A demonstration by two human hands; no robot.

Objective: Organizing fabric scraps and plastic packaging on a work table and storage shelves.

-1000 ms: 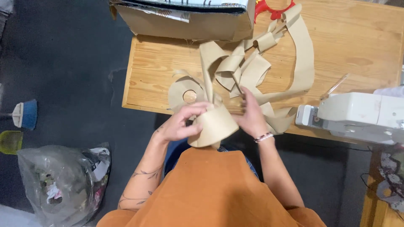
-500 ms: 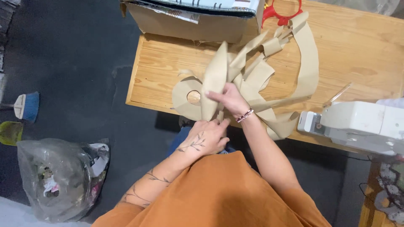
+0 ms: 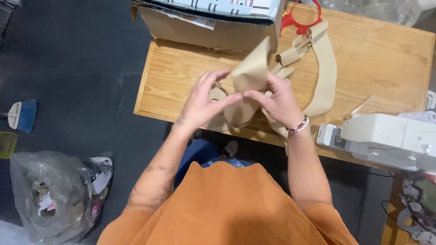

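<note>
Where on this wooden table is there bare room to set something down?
Bare wood lies on the table right of the beige strap loop, and left below the cardboard box. Crowded: the middle, where both hands hold beige fabric, and beside the sewing machine.

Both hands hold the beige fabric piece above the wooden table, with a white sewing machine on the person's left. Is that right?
Not quite: the head view shows the white sewing machine on the person's right, not left. The left hand and right hand do hold the beige fabric piece above the wooden table.
</note>
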